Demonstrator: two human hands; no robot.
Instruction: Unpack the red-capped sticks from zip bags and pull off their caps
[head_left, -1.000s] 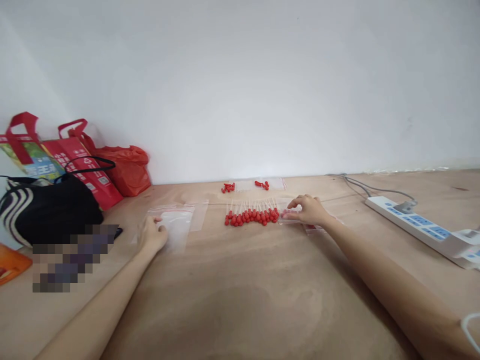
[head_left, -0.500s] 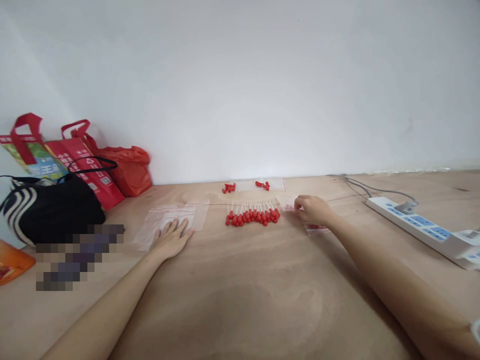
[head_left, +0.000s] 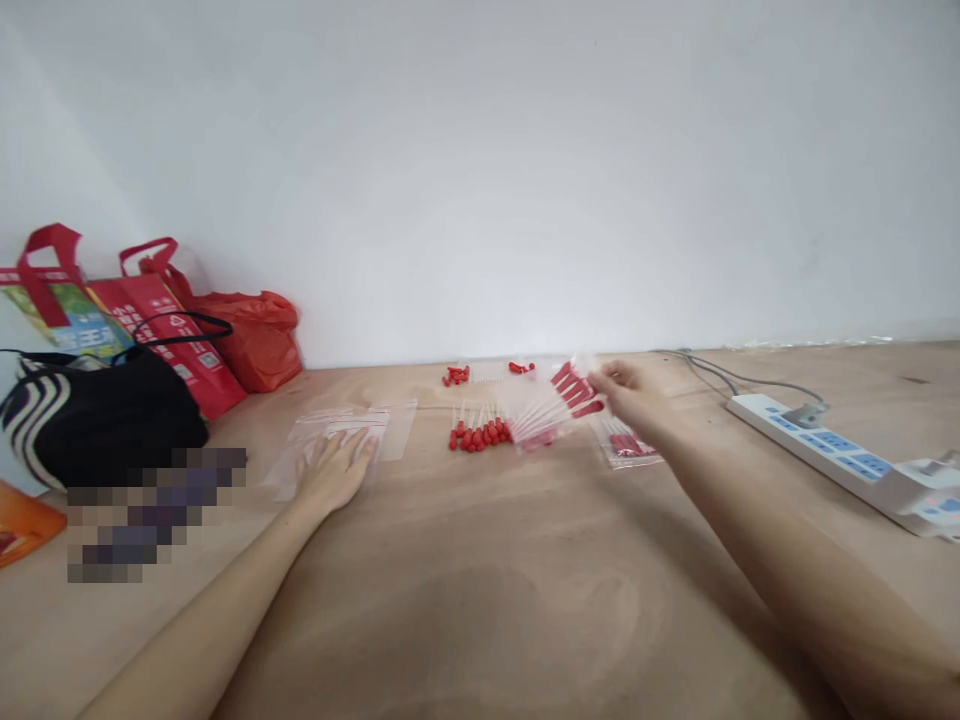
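Observation:
Fingers spread, my left hand (head_left: 335, 470) lies flat on a stack of clear zip-lock bags (head_left: 397, 437) with red seal lines. My right hand (head_left: 628, 388) pinches the edge of a clear zip-lock bag of droppers (head_left: 551, 405), raised above the table; the droppers inside have red bulbs and thin clear stems. Behind and left of that bag, a row of red-bulbed droppers (head_left: 475, 438) lies side by side, its right part hidden. Another filled bag (head_left: 628, 445) rests on the table under my right forearm.
Small red bulbs (head_left: 455, 376) and more red bulbs (head_left: 521, 368) lie near the wall by a clear bag. On the right stands a white power strip (head_left: 832, 450) with a grey cable. Red bags (head_left: 251, 340) and a black bag (head_left: 112, 420) fill the left side.
My right hand has lifted a filled bag off the table, and it now hangs over the right part of the dropper row. My left hand stays on the stacked bags.

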